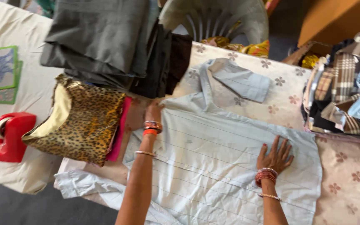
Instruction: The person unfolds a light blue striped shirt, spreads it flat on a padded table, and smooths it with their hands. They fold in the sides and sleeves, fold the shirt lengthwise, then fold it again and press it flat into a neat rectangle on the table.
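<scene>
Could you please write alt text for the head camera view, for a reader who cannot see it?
A person's left hand and right hand press flat on a pale blue shirt spread over a flowered cloth. Folded grey fabric, a leopard-print garment and a red tape dispenser lie to the left.

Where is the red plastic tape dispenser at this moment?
In the head view the red plastic tape dispenser sits at the far left on the cream cloth, beside the folded leopard-print fabric, away from both hands.
</scene>
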